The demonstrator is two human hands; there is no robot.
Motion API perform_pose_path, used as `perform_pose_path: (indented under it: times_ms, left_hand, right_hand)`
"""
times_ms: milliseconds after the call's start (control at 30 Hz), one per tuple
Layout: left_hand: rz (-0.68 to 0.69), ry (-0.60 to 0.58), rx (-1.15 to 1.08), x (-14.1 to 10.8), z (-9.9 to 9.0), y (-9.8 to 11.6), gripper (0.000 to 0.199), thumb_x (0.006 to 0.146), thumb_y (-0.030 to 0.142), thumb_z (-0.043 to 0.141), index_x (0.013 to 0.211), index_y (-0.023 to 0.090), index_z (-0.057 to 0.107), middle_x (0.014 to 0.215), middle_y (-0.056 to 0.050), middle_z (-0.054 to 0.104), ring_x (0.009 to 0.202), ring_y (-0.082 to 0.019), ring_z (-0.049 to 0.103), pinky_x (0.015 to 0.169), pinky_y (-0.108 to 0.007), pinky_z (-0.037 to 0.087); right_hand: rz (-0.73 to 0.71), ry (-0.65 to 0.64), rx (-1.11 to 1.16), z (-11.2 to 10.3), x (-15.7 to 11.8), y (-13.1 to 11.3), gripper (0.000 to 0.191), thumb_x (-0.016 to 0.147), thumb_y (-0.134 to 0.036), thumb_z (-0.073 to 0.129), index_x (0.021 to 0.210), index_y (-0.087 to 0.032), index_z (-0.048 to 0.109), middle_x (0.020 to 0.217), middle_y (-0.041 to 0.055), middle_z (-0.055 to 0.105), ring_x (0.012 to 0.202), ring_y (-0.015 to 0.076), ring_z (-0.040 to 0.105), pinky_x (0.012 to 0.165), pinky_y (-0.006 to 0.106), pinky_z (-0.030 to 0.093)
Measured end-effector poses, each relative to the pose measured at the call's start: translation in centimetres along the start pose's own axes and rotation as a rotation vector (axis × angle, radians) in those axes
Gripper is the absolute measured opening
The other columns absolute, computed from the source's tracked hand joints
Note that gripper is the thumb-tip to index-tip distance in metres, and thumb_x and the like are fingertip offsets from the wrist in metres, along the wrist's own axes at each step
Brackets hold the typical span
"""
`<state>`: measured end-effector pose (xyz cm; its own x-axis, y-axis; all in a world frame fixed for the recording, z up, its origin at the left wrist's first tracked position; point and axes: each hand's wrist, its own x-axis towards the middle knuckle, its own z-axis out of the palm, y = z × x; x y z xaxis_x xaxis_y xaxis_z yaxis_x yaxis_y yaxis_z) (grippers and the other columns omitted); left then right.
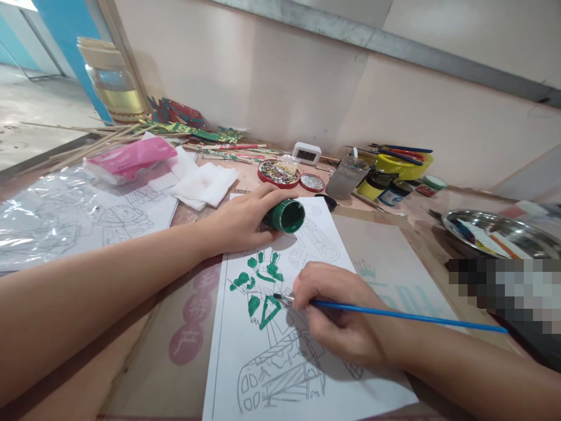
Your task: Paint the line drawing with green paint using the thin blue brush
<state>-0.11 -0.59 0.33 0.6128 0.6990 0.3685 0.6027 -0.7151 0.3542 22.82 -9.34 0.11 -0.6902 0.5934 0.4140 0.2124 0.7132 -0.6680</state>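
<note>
My left hand (245, 219) is closed around a small green paint jar (284, 215), tipped so its mouth faces me, above the top of a white sheet of paper (236, 356). In my right hand (337, 304) is a paintbrush (407, 316) with a blue handle, pinched near its metal collar. The dark bristle tip meets the sheet at a green-outlined triangle (269, 310). Green patches cover parts of the pencil drawing around it. Below, line-drawn shapes stay unpainted. The paper lies on a flattened cardboard piece (175, 316).
Left are a pink tissue pack (131, 158), napkins (205, 184) and plastic-covered drawings (44, 216). Behind stand a small clock (307, 153), a red-rimmed tin of beads (278, 174), a cup of cloudy water (347, 176) and paint jars (394, 192). A metal bowl (526, 225) sits right.
</note>
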Motion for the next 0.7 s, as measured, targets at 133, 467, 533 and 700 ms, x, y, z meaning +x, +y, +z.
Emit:
perform_pose_path:
  times_ms: [133,467,533,700]
  left_hand:
    - [0.013,0.006,0.003,-0.02,-0.01,0.04,0.063,0.089,0.031,0.062,0.148,0.026,0.04,0.141,-0.011,0.053,0.127,-0.03,0.057,0.106,-0.044,0.049]
    - [-0.005,-0.005,0.012,0.02,-0.2,0.25,0.063,0.088,0.03,0.062,0.147,0.029,0.04,0.141,-0.01,0.053,0.128,-0.03,0.058,0.104,-0.042,0.05]
    - [-0.005,-0.001,0.021,0.03,-0.18,0.19,0.065,0.087,0.028,0.063,0.148,0.029,0.04,0.141,-0.01,0.053,0.127,-0.03,0.058,0.103,-0.042,0.05]
    - [-0.007,-0.007,0.032,0.04,-0.17,0.14,0.067,0.086,0.026,0.063,0.148,0.029,0.039,0.139,-0.01,0.054,0.124,-0.031,0.059,0.101,-0.043,0.051]
  right_hand:
    - [-0.007,-0.019,0.006,-0.17,0.0,-0.17,0.021,0.068,-0.004,0.048,0.077,-0.022,0.055,0.07,0.0004,0.061,0.065,0.0157,0.056,0.06,0.028,0.045]
    - [-0.007,-0.015,0.005,0.08,-0.08,0.22,0.024,0.071,-0.003,0.049,0.082,-0.023,0.057,0.073,0.0008,0.062,0.066,0.016,0.055,0.061,0.029,0.045]
    - [-0.009,-0.018,0.005,0.03,-0.06,0.14,0.024,0.07,-0.003,0.049,0.081,-0.023,0.056,0.073,0.0008,0.062,0.066,0.016,0.055,0.061,0.029,0.045]
    - [0.002,-0.014,0.014,-0.25,0.08,-0.22,0.022,0.068,-0.003,0.047,0.076,-0.022,0.054,0.069,0.0,0.059,0.064,0.0152,0.054,0.06,0.028,0.044]
